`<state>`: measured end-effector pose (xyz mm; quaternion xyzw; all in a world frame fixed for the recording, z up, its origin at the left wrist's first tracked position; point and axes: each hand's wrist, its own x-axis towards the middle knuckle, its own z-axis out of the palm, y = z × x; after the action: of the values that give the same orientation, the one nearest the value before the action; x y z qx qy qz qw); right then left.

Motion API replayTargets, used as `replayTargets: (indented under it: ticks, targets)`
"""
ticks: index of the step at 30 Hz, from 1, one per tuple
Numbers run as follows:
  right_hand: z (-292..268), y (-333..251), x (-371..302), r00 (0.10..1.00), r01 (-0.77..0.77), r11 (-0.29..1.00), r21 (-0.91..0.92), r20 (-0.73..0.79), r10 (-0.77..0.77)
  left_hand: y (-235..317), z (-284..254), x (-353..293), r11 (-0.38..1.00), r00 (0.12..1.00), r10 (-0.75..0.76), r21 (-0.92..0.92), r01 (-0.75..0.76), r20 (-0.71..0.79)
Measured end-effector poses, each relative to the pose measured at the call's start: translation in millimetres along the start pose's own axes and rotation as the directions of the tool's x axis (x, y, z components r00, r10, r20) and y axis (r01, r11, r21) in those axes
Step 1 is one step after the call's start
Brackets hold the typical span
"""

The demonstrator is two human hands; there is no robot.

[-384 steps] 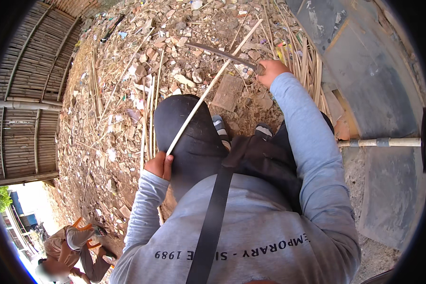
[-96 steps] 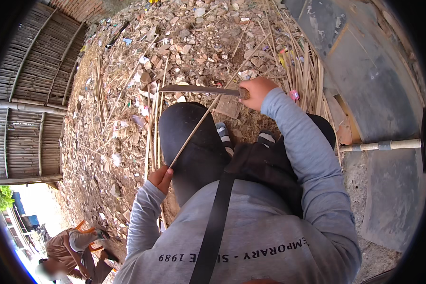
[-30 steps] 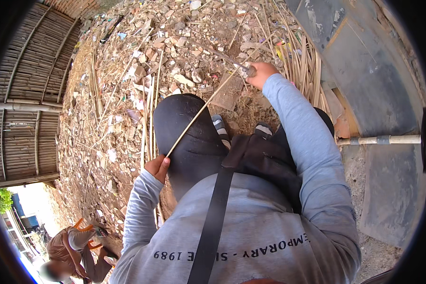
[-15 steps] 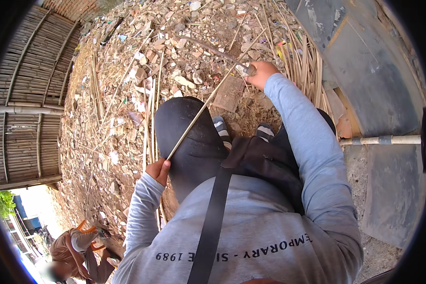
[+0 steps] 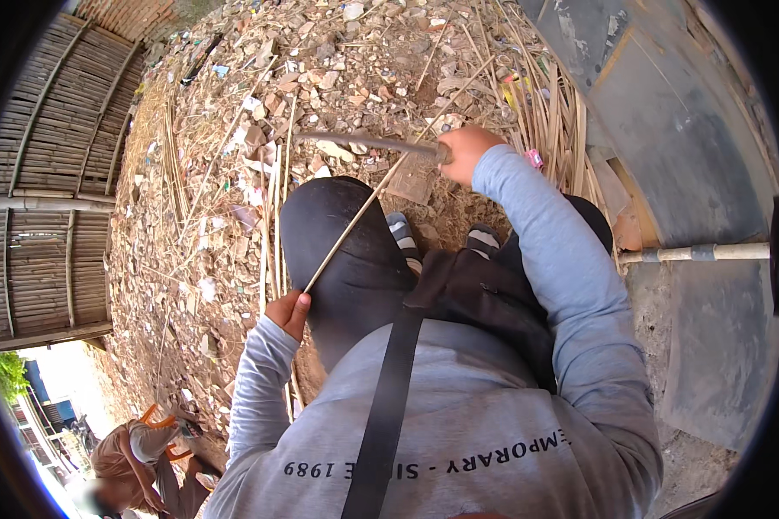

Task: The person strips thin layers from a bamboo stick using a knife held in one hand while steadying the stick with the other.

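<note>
A long, thin bamboo strip (image 5: pixel 352 227) slants from above my left thigh up toward the far right. My left hand (image 5: pixel 288 313) pinches its near end between thumb and fingers, beside my left knee. My right hand (image 5: pixel 471 154) is closed round the handle of a curved knife (image 5: pixel 363 139), its dark, narrow blade reaching leftward. Blade and strip cross close to the handle; whether they touch I cannot tell.
Rubble and litter cover the ground, with a flat brown slab (image 5: pixel 409 180) by my feet. Split bamboo strips (image 5: pixel 561 130) lie in a bundle at the right, beside grey sheets (image 5: pixel 666 130). More strips (image 5: pixel 274 233) lie left of my knee. Another person (image 5: pixel 134 458) sits at the lower left.
The knife's blade has swung down and toward me, now lying nearly level. My right hand has shifted slightly left and nearer. My left hand keeps its hold on the bamboo strip.
</note>
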<state>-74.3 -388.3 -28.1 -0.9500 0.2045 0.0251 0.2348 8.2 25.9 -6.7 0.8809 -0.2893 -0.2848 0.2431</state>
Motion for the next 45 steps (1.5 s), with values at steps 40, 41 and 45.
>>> replayTargets:
  ticks: [40,41,45]
  targets:
    - [-12,35,4,0.991,-0.124,0.992,0.020,-0.041,0.125,-13,-1,10,0.975,0.992,-0.026,-0.215,0.053,0.125]
    - [-5,55,11,0.961,-0.236,0.959,0.158,-0.112,0.254,-14,-1,12,0.977,0.991,-0.023,-0.209,0.051,0.131]
    - [-20,53,10,0.936,-0.265,0.939,0.221,-0.176,0.305,-7,-2,7,0.987,0.994,-0.051,-0.148,0.066,0.101]
